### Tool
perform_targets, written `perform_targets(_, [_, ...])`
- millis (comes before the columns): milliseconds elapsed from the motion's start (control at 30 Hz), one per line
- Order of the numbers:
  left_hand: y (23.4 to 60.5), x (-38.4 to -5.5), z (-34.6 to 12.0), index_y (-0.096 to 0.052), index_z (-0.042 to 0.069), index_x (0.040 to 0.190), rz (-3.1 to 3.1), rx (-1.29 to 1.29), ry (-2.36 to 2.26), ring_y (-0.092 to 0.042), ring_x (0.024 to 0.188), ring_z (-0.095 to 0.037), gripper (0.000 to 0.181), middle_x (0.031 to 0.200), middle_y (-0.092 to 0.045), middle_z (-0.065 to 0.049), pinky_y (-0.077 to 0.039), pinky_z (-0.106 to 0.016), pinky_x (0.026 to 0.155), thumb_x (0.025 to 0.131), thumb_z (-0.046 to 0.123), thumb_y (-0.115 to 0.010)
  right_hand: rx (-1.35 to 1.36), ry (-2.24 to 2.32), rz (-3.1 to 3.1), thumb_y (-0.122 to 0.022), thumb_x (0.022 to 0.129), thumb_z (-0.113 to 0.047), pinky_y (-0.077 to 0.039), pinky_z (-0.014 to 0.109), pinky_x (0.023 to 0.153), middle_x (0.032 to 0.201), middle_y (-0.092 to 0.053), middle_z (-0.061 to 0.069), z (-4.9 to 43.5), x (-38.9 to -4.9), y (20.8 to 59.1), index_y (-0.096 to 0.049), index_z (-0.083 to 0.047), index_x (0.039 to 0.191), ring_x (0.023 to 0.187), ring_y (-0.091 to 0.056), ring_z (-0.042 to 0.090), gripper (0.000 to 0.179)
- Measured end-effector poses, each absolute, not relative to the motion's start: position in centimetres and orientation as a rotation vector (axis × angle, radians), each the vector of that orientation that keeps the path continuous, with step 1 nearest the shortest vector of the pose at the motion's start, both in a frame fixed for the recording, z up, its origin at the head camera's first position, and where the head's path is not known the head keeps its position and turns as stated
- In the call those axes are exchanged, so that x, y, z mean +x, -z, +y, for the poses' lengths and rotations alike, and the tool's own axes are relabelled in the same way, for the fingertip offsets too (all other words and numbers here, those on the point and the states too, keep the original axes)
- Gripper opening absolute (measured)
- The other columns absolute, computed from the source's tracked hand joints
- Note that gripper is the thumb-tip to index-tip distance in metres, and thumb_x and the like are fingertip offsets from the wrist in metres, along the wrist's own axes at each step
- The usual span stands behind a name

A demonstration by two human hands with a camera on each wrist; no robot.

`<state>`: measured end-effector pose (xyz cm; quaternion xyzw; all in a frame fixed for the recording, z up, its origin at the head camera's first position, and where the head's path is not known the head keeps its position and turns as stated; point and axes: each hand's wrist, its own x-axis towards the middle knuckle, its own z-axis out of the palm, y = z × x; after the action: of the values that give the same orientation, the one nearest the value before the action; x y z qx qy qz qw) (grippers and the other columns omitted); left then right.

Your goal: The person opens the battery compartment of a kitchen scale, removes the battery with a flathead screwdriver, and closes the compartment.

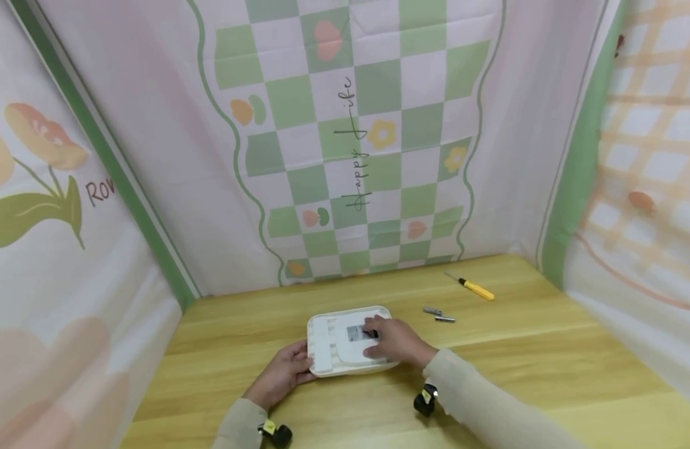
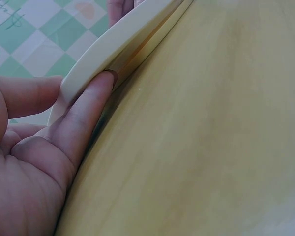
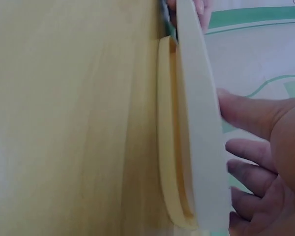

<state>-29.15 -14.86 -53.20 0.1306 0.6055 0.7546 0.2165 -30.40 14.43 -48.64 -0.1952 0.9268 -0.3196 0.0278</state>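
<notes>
A white rectangular plastic device [image 1: 322,343] with rounded corners lies on the table, with a grey label [image 1: 354,333] in the middle of its upper face. My left hand [image 1: 285,371] grips its left edge, thumb on top. In the left wrist view a finger [image 2: 88,108] reaches under the rim. My right hand [image 1: 401,342] rests on the right part of the face with fingers spread, over a small dark patch beside the label. Beneath the device, the right wrist view shows a cream raised rim [image 3: 167,132] close to the table.
Two small silvery cylinders [image 1: 432,310], like batteries, lie right of the device. Farther back right is a screwdriver [image 1: 476,289] with a yellow handle. Printed cloth [image 1: 378,187] hangs at the table's back edge and both sides.
</notes>
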Motion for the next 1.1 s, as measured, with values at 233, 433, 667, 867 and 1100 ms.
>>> perform_targets(233, [53.5, -28.7, -14.8, -0.016, -0.015, 0.147, 1.673, 0.354, -2.095, -0.059, 0.112, -0.032, 0.058, 0.132, -0.051, -0.029, -0.051, -0.043, 0.094, 0.099, -0.004, -0.045, -0.638, 1.034, 2.812, -0.08, 0.08, -0.029, -0.029, 0.053, 0.112, 0.142, -0.051, 0.009, 15.1, -30.4, 49.2, -0.063, -0.01, 0.13, 0.136, -0.037, 0.034, 0.056])
perform_targets(433, [53.5, -28.6, -15.0, -0.014, -0.016, 0.147, 1.668, 0.372, -2.086, -0.058, 0.114, -0.033, 0.06, 0.132, -0.051, -0.03, -0.051, -0.043, 0.095, 0.099, -0.003, -0.046, -0.692, 1.269, 2.739, -0.073, 0.088, -0.025, -0.04, 0.054, 0.103, 0.13, -0.06, 0.008, 16.7, -30.3, 49.6, -0.066, -0.012, 0.125, 0.125, -0.049, 0.033, 0.04])
perform_targets(667, [53.8, -29.0, -15.1, -0.014, -0.017, 0.146, 1.65, 0.404, -2.071, -0.057, 0.114, -0.034, 0.06, 0.132, -0.05, -0.031, -0.05, -0.045, 0.096, 0.099, 0.001, -0.047, -0.62, 1.519, 2.713, -0.069, 0.091, -0.017, -0.052, 0.045, 0.091, 0.118, -0.066, 0.011, 18.2, -30.0, 49.8, -0.068, -0.005, 0.118, 0.106, -0.061, 0.03, 0.03])
perform_targets(867, [53.7, -29.1, -15.1, -0.011, -0.017, 0.147, 1.681, 0.399, -2.06, -0.058, 0.112, -0.032, 0.062, 0.132, -0.05, -0.03, -0.05, -0.044, 0.096, 0.1, 0.004, -0.047, -0.51, 1.586, 2.718, -0.068, 0.092, -0.017, -0.054, 0.04, 0.088, 0.119, -0.065, 0.011, 18.9, -29.8, 49.9, -0.068, -0.006, 0.117, 0.106, -0.062, 0.029, 0.028])
perform_targets(1100, [52.9, -29.3, -14.9, -0.011, -0.013, 0.149, 1.697, 0.315, -2.043, -0.058, 0.112, -0.033, 0.065, 0.138, -0.045, -0.029, -0.051, -0.044, 0.095, 0.1, 0.007, -0.049, -0.414, 1.545, 2.756, -0.068, 0.092, -0.02, -0.051, 0.048, 0.093, 0.123, -0.062, 0.012, 20.0, -29.9, 49.8, -0.062, -0.003, 0.126, 0.115, -0.057, 0.034, 0.039])
